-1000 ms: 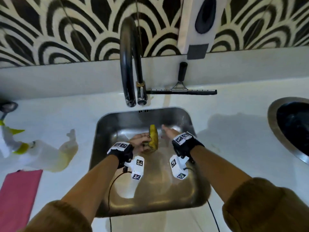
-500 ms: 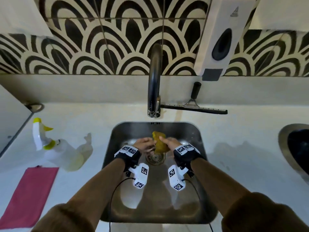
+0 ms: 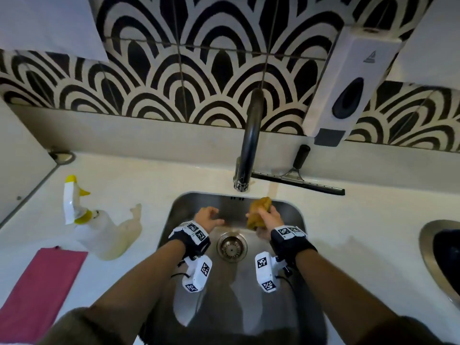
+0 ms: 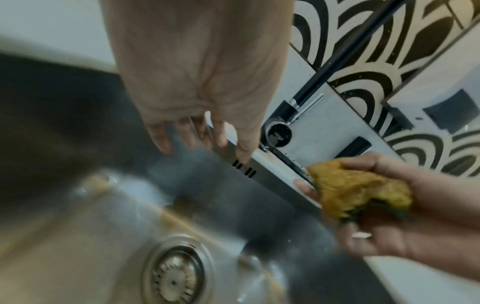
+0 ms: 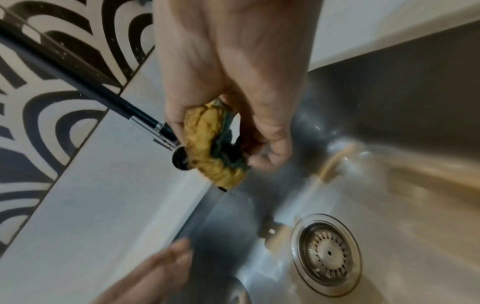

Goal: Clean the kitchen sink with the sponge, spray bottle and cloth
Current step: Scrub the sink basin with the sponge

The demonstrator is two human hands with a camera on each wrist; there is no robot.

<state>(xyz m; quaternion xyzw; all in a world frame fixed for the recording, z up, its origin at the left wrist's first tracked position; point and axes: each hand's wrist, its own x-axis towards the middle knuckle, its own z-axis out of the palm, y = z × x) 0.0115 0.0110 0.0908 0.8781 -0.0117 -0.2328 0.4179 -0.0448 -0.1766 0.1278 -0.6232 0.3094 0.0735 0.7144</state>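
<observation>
My right hand [image 3: 267, 220] grips a squeezed yellow sponge [image 3: 258, 211] with a green scrub side [image 5: 223, 142], held above the back right of the steel sink [image 3: 296, 220]. The sponge [image 4: 358, 189] is crumpled in the fingers [image 5: 270, 158]. My left hand [image 3: 207, 219] hovers over the back left of the basin, fingers [image 4: 197, 133] spread and loose, holding nothing. The spray bottle [image 3: 99, 227] lies on its side on the counter to the left. A pink cloth [image 3: 42, 287] lies flat at the front left.
A black faucet [image 3: 250, 143] arches over the sink's back edge. A squeegee [image 3: 298, 180] lies behind the sink on the white counter [image 3: 361, 220]. A soap dispenser [image 3: 348, 90] hangs on the tiled wall. The drain strainer [image 3: 232, 247] sits mid-basin. A second round basin [image 3: 428, 245] is at right.
Both hands were together on the sponge over the drain. Now the left hand has let go and moved left, and the right hand has lifted the sponge toward the back right.
</observation>
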